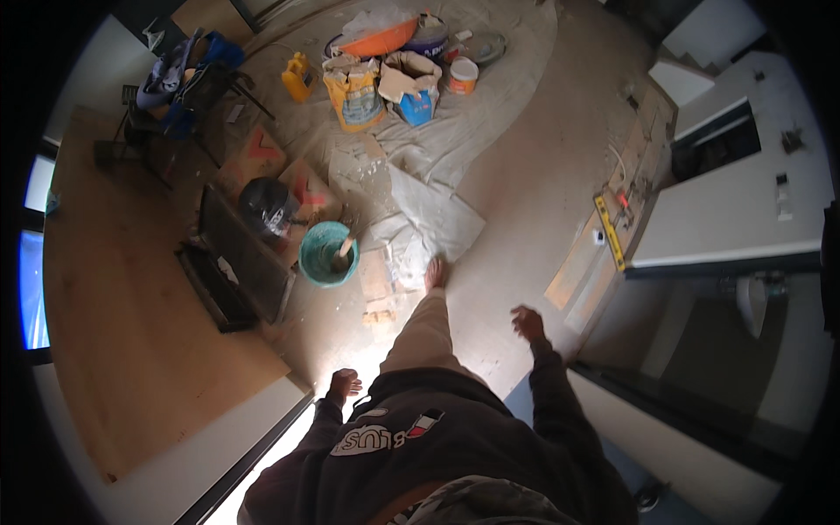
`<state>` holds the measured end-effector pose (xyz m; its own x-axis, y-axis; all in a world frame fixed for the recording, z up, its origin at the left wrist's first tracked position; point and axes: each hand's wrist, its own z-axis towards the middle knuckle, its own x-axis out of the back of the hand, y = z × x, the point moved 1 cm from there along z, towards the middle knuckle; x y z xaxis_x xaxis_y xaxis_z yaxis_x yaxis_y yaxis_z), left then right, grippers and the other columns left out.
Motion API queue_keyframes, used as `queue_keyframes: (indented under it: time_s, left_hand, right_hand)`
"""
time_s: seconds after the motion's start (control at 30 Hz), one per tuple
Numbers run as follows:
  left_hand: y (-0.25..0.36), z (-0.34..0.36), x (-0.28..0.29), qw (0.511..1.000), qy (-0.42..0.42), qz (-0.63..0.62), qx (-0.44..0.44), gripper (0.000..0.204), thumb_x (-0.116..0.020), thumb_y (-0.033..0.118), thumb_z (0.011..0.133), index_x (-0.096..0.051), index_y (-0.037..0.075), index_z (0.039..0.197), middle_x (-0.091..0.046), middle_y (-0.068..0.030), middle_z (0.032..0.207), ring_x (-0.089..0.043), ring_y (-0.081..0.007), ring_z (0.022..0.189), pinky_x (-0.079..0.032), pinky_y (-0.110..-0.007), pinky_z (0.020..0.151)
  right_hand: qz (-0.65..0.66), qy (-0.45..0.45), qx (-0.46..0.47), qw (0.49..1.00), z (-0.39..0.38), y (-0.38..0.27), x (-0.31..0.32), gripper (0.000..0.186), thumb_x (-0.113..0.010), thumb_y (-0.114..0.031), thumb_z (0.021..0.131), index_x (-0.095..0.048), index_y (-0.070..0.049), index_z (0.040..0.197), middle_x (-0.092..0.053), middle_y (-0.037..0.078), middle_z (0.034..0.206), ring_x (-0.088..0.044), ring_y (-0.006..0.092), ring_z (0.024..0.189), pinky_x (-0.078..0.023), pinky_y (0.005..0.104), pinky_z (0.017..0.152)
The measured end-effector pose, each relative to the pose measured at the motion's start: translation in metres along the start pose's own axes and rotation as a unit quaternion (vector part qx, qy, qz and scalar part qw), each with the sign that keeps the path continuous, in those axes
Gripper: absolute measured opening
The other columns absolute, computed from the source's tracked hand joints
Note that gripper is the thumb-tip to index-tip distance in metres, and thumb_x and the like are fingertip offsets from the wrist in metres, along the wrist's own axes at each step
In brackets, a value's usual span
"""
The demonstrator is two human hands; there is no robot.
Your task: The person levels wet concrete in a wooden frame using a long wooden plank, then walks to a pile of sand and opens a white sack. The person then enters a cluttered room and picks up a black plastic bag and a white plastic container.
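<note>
Left hand (345, 383): hung beside the body; fingers curled, whether together or apart could not be told.
Right hand (528, 324): hung over the floor (490, 254); fingers partly curled, gaps too indistinct to tell.
Bucket (312, 248): stood ahead of the left hand, a tool (346, 248) inside.
Level (610, 232): lay ahead, right of the right hand.
</note>
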<state>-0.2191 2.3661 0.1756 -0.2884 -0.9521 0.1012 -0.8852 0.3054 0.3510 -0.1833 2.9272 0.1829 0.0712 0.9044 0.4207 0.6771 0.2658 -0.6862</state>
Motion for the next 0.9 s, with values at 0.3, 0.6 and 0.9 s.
queue_keyframes:
  time_s: [0.3, 0.6, 0.9]
  left_hand:
    - [0.304, 0.094, -0.003, 0.987, 0.02, 0.019, -0.156, 0.014, -0.057, 0.019, 0.081, -0.058, 0.005, 0.085, -0.059, -0.0058, 0.069, -0.059, -0.0159, 0.056, -0.047, -0.029, 0.047]
    - [0.544, 0.124, -0.109, 0.969, 0.037, -0.005, -0.245, 0.021, -0.057, 0.016, 0.083, -0.059, 0.006, 0.1, -0.058, -0.0058, 0.073, -0.053, -0.0113, 0.054, -0.04, -0.023, 0.043]
    - [0.402, 0.163, -0.14, 0.987, 0.114, -0.103, -0.044, 0.015, -0.047, 0.017, 0.087, -0.058, 0.008, 0.093, -0.06, -0.0077, 0.069, -0.06, -0.019, 0.053, -0.047, -0.03, 0.042]
  right_hand:
    - [0.063, -0.001, -0.259, 0.964, -0.035, 0.049, 0.015, 0.024, -0.045, 0.005, 0.076, -0.064, -0.006, 0.087, -0.055, 0.006, 0.057, -0.05, 0.0157, 0.041, -0.04, 0.0311, 0.033]
    - [-0.148, 0.023, -0.129, 0.98, 0.076, 0.078, 0.075, 0.019, -0.054, -0.02, 0.08, -0.064, -0.005, 0.088, -0.062, 0.012, 0.066, -0.063, 0.0237, 0.058, -0.049, 0.037, 0.052]
    - [-0.154, -0.081, 0.024, 0.984, 0.269, -0.03, 0.2, 0.017, -0.057, -0.017, 0.078, -0.063, -0.003, 0.087, -0.06, 0.01, 0.062, -0.061, 0.0232, 0.055, -0.049, 0.037, 0.05]
